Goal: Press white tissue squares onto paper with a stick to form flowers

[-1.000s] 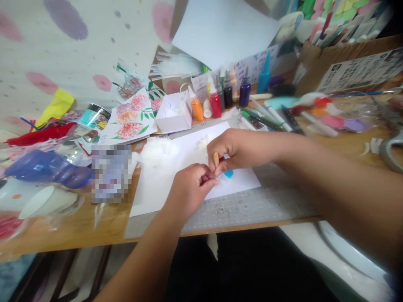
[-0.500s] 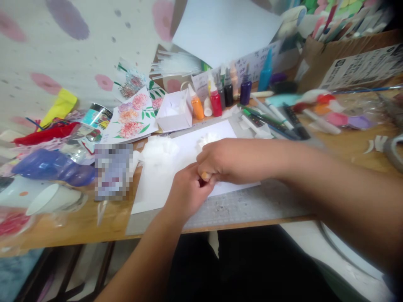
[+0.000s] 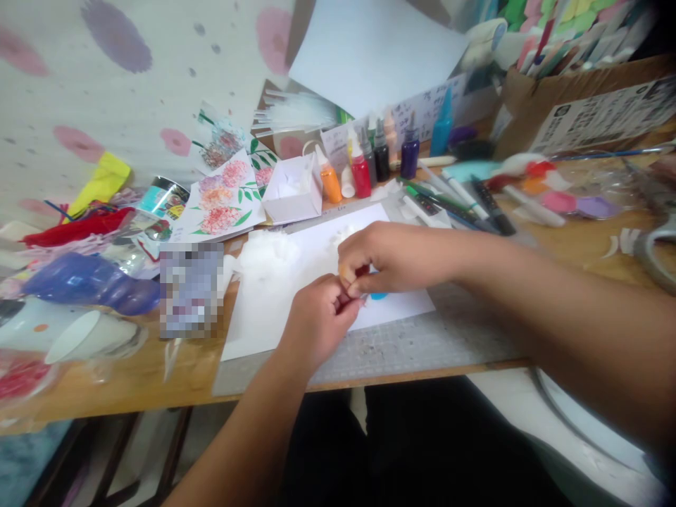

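Note:
My left hand (image 3: 321,315) and my right hand (image 3: 372,259) meet above a white paper sheet (image 3: 258,320). The fingers of both are closed in a pinch, fingertips touching, and whatever they hold is hidden or too small to make out. Just below my right hand a small blue thing (image 3: 378,296) shows on or above the paper. A fluffy white heap (image 3: 269,255) lies on the sheet's left part. Behind my right hand sits a second, smaller white tuft (image 3: 343,236), partly covered.
Under the paper is a grey cutting mat (image 3: 380,359). Behind stand an orange bottle (image 3: 329,182), a red bottle (image 3: 361,174) and an open white box (image 3: 296,197). Pens (image 3: 465,204) lie right. A white cup (image 3: 87,338) and purple bottle (image 3: 89,282) lie left.
My right hand has shifted slightly up and right and its fingers have turned, uncovering the blue thing beneath it. My left hand stays nearly in place.

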`<move>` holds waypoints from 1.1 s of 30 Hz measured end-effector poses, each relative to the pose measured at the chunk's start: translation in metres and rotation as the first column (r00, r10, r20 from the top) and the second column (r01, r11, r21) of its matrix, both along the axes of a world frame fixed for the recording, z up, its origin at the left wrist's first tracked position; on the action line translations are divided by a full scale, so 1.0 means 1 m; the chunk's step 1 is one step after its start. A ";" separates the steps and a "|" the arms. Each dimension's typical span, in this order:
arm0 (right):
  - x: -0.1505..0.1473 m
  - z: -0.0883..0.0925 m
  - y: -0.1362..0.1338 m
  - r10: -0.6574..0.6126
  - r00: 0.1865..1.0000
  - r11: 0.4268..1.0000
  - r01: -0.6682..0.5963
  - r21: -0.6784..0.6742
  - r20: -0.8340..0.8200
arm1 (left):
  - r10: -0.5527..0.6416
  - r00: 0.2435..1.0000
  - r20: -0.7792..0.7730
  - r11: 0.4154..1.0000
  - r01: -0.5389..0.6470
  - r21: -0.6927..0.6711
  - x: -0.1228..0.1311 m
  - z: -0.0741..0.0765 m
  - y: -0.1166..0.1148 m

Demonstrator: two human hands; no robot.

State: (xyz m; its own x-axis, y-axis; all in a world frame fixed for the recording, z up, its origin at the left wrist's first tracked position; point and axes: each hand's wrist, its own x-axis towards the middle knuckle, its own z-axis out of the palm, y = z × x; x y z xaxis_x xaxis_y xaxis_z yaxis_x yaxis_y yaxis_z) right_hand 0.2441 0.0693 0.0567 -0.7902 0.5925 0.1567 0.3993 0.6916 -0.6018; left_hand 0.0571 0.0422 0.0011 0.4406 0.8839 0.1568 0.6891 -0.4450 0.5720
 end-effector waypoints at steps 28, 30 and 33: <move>0.015 -0.012 0.018 -0.641 0.600 0.767 0.478 -0.429 -0.478 | 0.371 0.868 -0.331 0.926 -0.316 0.208 -0.100 0.021 0.009; 0.014 -0.013 0.018 -0.636 0.613 0.772 0.485 -0.411 -0.469 | 0.382 0.862 -0.333 0.921 -0.326 0.212 -0.092 0.019 0.012; 0.014 -0.011 0.018 -0.617 0.644 0.786 0.483 -0.386 -0.452 | 0.406 0.856 -0.319 0.912 -0.356 0.206 -0.082 0.016 0.020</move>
State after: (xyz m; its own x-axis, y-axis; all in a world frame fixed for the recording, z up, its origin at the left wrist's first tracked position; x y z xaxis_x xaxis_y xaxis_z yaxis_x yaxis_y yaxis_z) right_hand 0.2580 0.0868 0.0453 -0.1296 0.9584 0.2543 0.2336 0.2788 -0.9315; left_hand -0.0249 0.0623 0.0171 0.1216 0.9749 0.1864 0.9624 -0.1618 0.2180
